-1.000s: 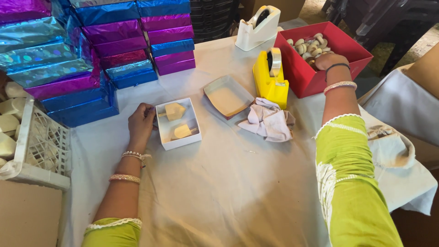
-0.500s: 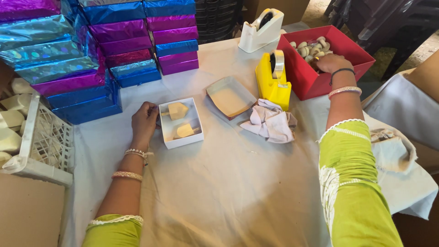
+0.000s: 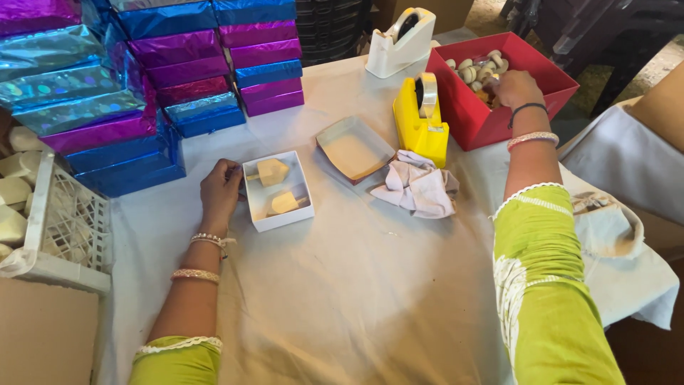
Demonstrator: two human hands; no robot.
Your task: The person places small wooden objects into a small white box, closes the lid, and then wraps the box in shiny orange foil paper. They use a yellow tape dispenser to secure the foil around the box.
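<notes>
Covering the worktop (image 3: 342, 299), a cream cloth carries a stack of shiny purple and blue foil-wrapped boxes (image 3: 142, 93) at the far left. Right of centre stands a red open cardboard bin (image 3: 477, 117) of small pale round pieces; the right hand (image 3: 514, 89) has moved deeper into it since a second ago, fingers curled downward, contents of grip hidden. Beside it: yellow tape dispenser (image 3: 420, 125). Small white open box (image 3: 278, 191), unmoved, holds two tan wooden tops; left hand (image 3: 219, 191) steadies its left wall, fingers loosely bent.
</notes>
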